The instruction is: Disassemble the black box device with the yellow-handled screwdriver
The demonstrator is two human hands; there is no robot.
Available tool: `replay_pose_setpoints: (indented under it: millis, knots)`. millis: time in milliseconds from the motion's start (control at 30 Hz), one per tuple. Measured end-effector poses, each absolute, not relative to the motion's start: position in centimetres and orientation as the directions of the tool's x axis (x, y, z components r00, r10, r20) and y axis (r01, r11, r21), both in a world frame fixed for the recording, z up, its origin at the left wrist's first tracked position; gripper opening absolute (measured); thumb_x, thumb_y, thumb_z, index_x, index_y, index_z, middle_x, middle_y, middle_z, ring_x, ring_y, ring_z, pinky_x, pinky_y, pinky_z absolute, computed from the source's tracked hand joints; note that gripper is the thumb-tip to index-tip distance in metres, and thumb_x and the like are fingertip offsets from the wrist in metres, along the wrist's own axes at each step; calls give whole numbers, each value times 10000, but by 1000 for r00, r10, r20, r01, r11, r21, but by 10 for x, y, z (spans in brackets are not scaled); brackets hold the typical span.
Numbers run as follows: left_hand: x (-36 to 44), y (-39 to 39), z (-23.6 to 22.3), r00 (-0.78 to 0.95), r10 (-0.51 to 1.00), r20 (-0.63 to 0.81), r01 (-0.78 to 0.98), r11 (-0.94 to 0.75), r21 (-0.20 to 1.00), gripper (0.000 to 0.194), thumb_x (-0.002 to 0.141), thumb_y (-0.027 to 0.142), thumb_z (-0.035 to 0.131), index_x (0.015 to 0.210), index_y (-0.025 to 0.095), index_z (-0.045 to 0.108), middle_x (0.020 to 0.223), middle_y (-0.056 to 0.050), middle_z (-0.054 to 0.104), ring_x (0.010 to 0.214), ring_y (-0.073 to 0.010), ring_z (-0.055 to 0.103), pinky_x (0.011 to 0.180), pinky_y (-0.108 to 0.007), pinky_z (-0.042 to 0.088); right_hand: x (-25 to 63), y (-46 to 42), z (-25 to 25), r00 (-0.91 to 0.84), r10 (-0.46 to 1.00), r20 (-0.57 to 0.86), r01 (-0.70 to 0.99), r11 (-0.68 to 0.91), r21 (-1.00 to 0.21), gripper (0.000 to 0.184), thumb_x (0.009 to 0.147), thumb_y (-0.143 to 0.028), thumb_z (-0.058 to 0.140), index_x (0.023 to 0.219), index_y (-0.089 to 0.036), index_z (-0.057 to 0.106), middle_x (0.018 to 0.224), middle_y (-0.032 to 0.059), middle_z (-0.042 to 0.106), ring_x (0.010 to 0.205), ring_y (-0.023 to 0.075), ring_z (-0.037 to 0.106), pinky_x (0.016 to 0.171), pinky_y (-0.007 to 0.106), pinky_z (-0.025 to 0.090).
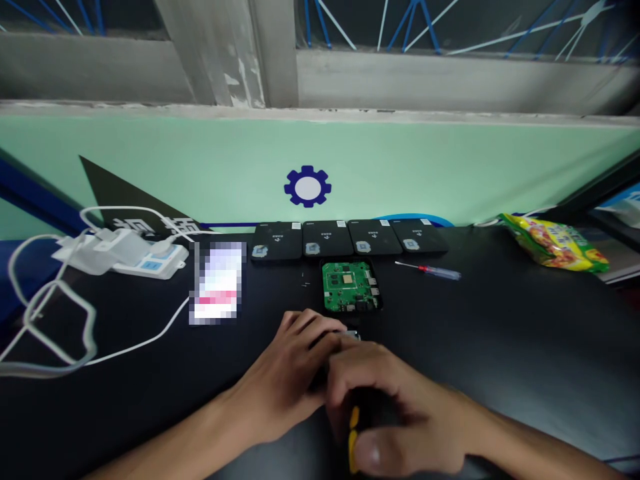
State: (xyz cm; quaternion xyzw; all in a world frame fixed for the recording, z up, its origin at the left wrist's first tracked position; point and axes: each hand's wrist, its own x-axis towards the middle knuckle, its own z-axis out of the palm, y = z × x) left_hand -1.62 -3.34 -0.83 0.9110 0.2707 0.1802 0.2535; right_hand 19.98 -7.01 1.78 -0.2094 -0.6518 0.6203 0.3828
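Observation:
My right hand (400, 407) is closed around a tool with a black and yellow handle (354, 440), its thumb pressed on the yellow part; the tool's working end is hidden. Against it lies my left hand (300, 367), fingers bent together over something low on the table. A small silvery metal piece (353, 335) peeks out beyond the fingertips, the rest of it covered by the hands. Just past them sits a green circuit board (350, 283) in an open black case, with ports along its right side.
Several black boxes (277, 241) stand in a row behind the board. Tiny screws (305, 285) lie left of it; a screwdriver (440, 272) lies right. A blurred-out phone (217, 283), a white power strip (160, 261) with cables and a yellow-green snack bag (555, 243) flank these.

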Motion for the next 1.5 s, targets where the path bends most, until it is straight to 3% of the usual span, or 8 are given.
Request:
replay_pose_setpoints:
  millis: [100, 233, 467, 667, 833, 967, 1200, 1500]
  knots:
    - [-18, -32, -9, 794, 574, 198, 393, -734, 554, 448, 1024, 109, 640, 1436, 263, 555, 1409, -75, 672, 1237, -290, 584, 998, -481, 409, 192, -74, 12, -688, 691, 223, -149, 166, -975, 454, 974, -618, 685, 777, -209, 660, 733, 20, 629, 723, 197, 569, 731, 355, 405]
    - [-17, -33, -6, 802, 573, 168, 396, -720, 569, 404, 1041, 206, 711, 1412, 275, 568, 1415, -65, 663, 1247, -289, 575, 1013, -479, 407, 197, -71, 8, -650, 701, 294, -259, 159, -953, 505, 1034, -607, 600, 760, -186, 649, 666, 8, 580, 677, 176, 539, 702, 333, 392]
    - [-14, -36, -5, 778, 588, 222, 426, -753, 501, 354, 1018, 205, 759, 1342, 254, 623, 1371, -69, 676, 1226, -298, 586, 1027, -503, 426, 215, -60, 11, -483, 854, 194, -416, -29, -909, 597, 867, -739, 718, 683, -173, 666, 666, 14, 532, 675, 191, 435, 712, 344, 326]
    - [-15, -36, -7, 775, 579, 253, 419, -771, 479, 307, 1040, 236, 729, 1338, 255, 654, 1352, -85, 689, 1211, -304, 609, 1030, -520, 449, 216, -54, 12, -451, 876, 172, -462, -64, -885, 614, 904, -736, 625, 632, -185, 628, 579, -2, 421, 613, 187, 357, 649, 352, 264]
    - [-16, -36, -8, 784, 568, 250, 424, -785, 452, 441, 1047, 230, 709, 1475, 285, 614, 1388, -94, 675, 1234, -317, 604, 1014, -526, 463, 217, -47, 20, -411, 888, 205, -510, -37, -859, 659, 1000, -736, 490, 622, -205, 584, 586, -7, 370, 613, 198, 383, 627, 357, 294]
    - [-16, -36, -10, 788, 559, 260, 419, -795, 438, 426, 1077, 245, 667, 1497, 283, 608, 1403, -101, 669, 1234, -310, 604, 1003, -517, 465, 217, -44, 22, -358, 908, 219, -544, -12, -839, 672, 1051, -705, 400, 632, -211, 580, 565, -13, 334, 606, 201, 360, 628, 363, 308]
    - [-16, -35, -8, 790, 557, 258, 422, -798, 429, 418, 1077, 231, 659, 1490, 277, 613, 1404, -98, 666, 1224, -306, 599, 995, -518, 466, 217, -45, 22, -342, 918, 200, -546, -21, -837, 675, 1059, -693, 400, 631, -207, 590, 567, -12, 330, 609, 204, 374, 631, 364, 316]
    - [-15, -35, -9, 786, 560, 262, 432, -801, 415, 430, 1066, 241, 676, 1491, 279, 618, 1388, -101, 669, 1187, -308, 606, 978, -518, 469, 219, -41, 25, -354, 930, 99, -602, -146, -785, 672, 1059, -697, 406, 636, -201, 566, 587, -24, 317, 586, 173, 331, 581, 324, 292]
